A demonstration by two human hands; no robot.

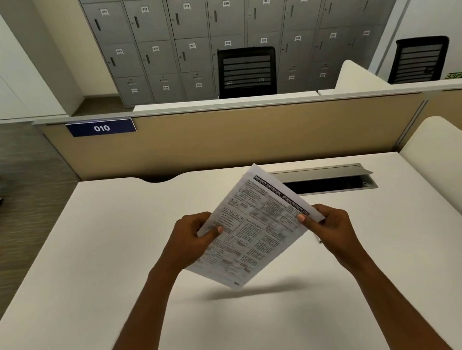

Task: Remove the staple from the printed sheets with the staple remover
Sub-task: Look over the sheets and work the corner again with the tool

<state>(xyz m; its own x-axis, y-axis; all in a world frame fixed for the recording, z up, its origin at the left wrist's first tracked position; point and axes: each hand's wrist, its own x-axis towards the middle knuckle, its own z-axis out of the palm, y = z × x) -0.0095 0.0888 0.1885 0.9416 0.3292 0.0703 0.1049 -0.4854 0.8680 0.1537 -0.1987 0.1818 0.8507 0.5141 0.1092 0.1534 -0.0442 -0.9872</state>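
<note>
The printed sheets hang in the air over the middle of the white desk, turned diagonally, with a black title bar along the upper right edge. My left hand pinches the left edge, thumb on top. My right hand pinches the right corner by the title bar. A small dark bit pokes out under my right hand; I cannot tell what it is. No staple or staple remover is clearly visible.
An open grey cable hatch sits in the desk behind the sheets. A tan partition with a "010" label closes the far edge. Beyond are grey lockers and two black chairs.
</note>
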